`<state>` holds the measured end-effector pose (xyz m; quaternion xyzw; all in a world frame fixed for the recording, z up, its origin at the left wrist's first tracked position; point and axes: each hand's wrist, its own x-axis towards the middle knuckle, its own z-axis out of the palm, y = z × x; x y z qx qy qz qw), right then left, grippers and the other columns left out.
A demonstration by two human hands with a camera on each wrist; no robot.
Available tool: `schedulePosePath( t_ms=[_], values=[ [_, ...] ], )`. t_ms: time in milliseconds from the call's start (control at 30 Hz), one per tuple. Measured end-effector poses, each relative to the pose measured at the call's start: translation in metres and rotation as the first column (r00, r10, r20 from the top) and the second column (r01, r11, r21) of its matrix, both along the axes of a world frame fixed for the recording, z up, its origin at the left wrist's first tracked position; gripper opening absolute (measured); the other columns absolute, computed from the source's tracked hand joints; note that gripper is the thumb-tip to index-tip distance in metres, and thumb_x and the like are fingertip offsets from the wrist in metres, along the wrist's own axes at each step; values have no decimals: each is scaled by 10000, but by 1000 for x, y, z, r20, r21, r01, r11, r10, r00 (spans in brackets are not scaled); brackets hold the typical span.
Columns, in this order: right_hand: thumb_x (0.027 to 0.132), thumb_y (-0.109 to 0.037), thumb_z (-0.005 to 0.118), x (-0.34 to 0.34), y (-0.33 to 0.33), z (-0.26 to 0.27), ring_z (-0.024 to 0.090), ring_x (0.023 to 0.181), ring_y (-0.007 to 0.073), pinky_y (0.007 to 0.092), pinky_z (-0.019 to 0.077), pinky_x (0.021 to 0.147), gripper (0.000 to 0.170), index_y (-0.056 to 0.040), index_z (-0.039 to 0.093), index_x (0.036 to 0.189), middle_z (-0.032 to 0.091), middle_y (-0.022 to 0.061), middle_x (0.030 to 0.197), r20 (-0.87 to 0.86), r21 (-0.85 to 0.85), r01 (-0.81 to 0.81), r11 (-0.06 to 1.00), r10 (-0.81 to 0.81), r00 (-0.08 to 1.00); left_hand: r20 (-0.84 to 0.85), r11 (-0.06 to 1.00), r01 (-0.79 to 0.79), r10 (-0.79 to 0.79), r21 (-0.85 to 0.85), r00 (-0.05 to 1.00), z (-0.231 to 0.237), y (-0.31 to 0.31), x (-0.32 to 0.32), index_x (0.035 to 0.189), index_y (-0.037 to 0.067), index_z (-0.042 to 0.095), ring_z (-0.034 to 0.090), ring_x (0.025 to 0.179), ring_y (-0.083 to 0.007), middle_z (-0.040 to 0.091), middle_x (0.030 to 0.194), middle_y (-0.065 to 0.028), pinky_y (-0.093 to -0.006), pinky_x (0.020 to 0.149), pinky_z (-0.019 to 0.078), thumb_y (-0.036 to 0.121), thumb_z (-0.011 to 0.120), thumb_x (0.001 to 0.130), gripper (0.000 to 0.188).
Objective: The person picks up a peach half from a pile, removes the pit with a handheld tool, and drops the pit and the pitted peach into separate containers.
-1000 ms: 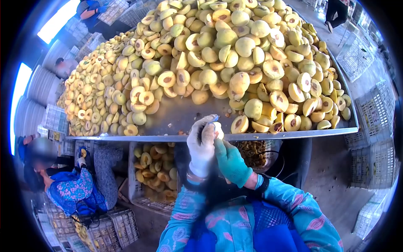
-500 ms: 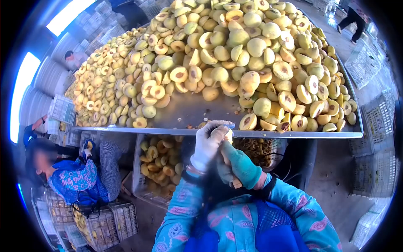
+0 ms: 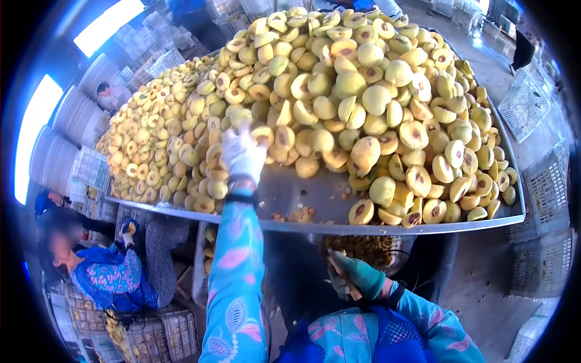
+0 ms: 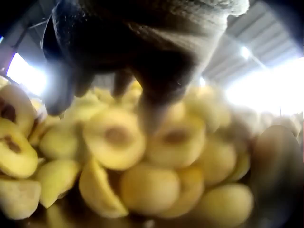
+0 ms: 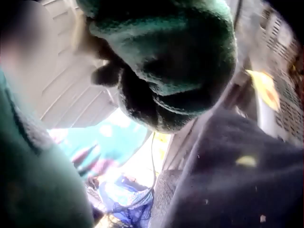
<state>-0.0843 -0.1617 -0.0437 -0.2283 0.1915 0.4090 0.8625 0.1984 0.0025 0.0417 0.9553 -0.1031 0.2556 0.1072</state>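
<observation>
At the lower left of the frame a seated person point(image 3: 103, 266) holds a piece of fruit above crates point(image 3: 158, 334). Under the bench point(image 3: 284, 187), left of centre, a bin point(image 3: 198, 266) shows a few fruit pieces; the reaching sleeve point(image 3: 239, 272) hides most of it, so how full it stands cannot be told. Left of centre the left hand point(image 3: 243, 155), white-gloved, stretches over the halves point(image 3: 327, 107) with its fingers extended and nothing visible in its grasp; blur hides whether the fingertips touch the fruit. The halves are heaped along the bench from left to right, many with brown centres, so much of the fruit seems left to work on. The bare patch at the bench's near middle, strewn with crumbs point(image 3: 299, 215), suggests some is done. Right of centre, below the bench edge, the right hand point(image 3: 365, 277), green-gloved, has its fingers wrapped round a tool point(image 3: 353, 293) with a pale end. Just beyond it lie brown scraps point(image 3: 366, 247), probably pits already removed.

Counted left to right: one seated person, one second person point(image 3: 113, 98) at upper left, one bin, two hands, one bench, halves too many to count, one tool, and at least three baskets point(image 3: 548, 187) at right.
</observation>
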Motion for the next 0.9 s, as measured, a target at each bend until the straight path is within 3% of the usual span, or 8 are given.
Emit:
schedulePosePath(
  t_ms=[133, 267, 433, 467, 500, 533, 600, 900],
  values=[
    [978, -438, 448, 21, -7, 41, 454, 471, 94, 249, 380, 438, 352, -102, 539, 929, 476, -13, 602, 377, -408, 237, 882, -74, 923, -99, 932, 208, -187, 297, 977, -39, 0, 45, 1137, 103, 546, 568, 978, -346, 566, 1015, -143, -452, 821, 485, 188, 704, 706, 467],
    [967, -359, 489, 59, -3, 44, 605, 545, 305, 390, 469, 502, 298, -81, 541, 1060, 600, 149, 662, 758, -620, 615, 488, 167, 631, -259, 939, 161, -244, -303, 934, -11, 19, -14, 990, 3, 618, 644, 789, -317, 663, 863, -168, -347, 783, 515, 152, 732, 699, 346],
    [974, -323, 474, 84, 30, 46, 592, 576, 411, 500, 443, 488, 283, -40, 485, 967, 582, 200, 598, 742, -544, 835, 82, 512, 433, -150, 316, 61, -602, -947, 784, -13, 4, -130, 1132, -52, 599, 627, 906, -182, 660, 1005, -110, -291, 798, 515, 109, 631, 837, 338],
    [974, -323, 474, 81, 31, 42, 592, 576, 411, 500, 443, 488, 283, -40, 485, 967, 582, 200, 598, 739, -542, 837, 75, 516, 432, -18, 279, 205, -631, -938, 776, -19, 0, -144, 1146, -48, 591, 627, 916, -186, 655, 1024, -118, -302, 802, 516, 106, 608, 856, 329],
    [973, -327, 472, 76, 33, 39, 588, 568, 416, 511, 439, 486, 293, -35, 481, 948, 581, 206, 596, 714, -583, 811, 52, 509, 481, 150, 770, 566, -548, -295, 823, -39, 8, -142, 1176, -37, 575, 624, 930, -180, 642, 1051, -124, -314, 818, 514, 149, 563, 911, 324],
    [972, -331, 470, 72, 34, 35, 584, 559, 420, 522, 435, 485, 305, -29, 476, 928, 580, 211, 594, 686, -623, 781, 27, 500, 530, 192, 742, 583, -552, -331, 812, -35, -1, -154, 1181, -37, 567, 630, 912, -179, 637, 1062, -127, -313, 810, 515, 181, 535, 945, 322],
    [971, -337, 470, 63, 29, 32, 582, 565, 431, 525, 436, 490, 320, -21, 475, 921, 582, 221, 605, 682, -656, 752, 62, 477, 555, -55, 38, -40, -619, -998, 783, -27, -24, -174, 1143, -47, 585, 629, 895, -167, 648, 1054, -117, -289, 799, 512, 171, 557, 944, 296],
    [978, -338, 453, 31, 46, 24, 576, 629, 464, 508, 460, 560, 360, 8, 550, 956, 572, 278, 675, 760, -649, 729, 217, 244, 603, -141, 50, -133, -499, -990, 855, -39, -38, -186, 1045, -64, 614, 607, 785, -128, 664, 909, -92, -254, 711, 507, 72, 621, 895, 203]
  ],
)
